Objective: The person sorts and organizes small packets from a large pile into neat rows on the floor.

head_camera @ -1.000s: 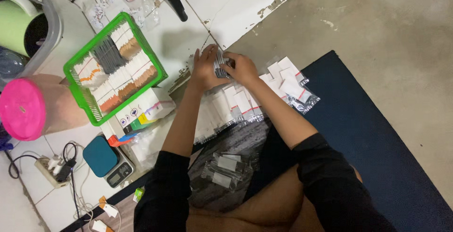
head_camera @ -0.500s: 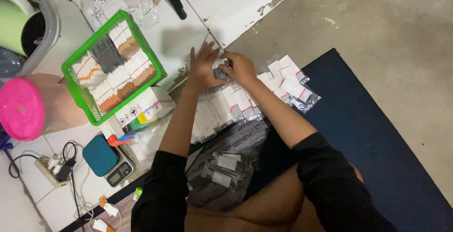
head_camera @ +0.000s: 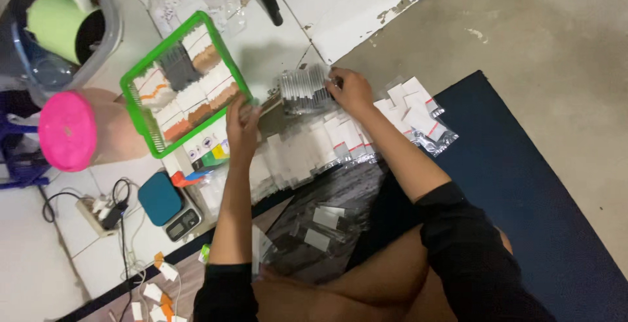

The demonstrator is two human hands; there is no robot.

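Observation:
My right hand [head_camera: 348,90] grips one end of a stack of small clear plastic packets [head_camera: 302,89] on the tiled floor. My left hand [head_camera: 243,125] rests with its fingers spread at the near edge of a green basket [head_camera: 142,118] filled with rows of white, orange and grey packets. Between my arms lie rows of small white packets [head_camera: 307,148]. More white packets with red marks [head_camera: 413,107] lie right of my right hand.
A teal kitchen scale [head_camera: 163,204] sits lower left beside a power strip [head_camera: 101,212] with cables. A pink lid [head_camera: 65,131] and a grey bin with a green roll [head_camera: 59,24] stand at left. A dark blue mat [head_camera: 517,184] covers the right floor.
My hands have parted: the left moved away to the green basket's edge, while the right stayed on the stack of clear packets. The camera view has moved closer.

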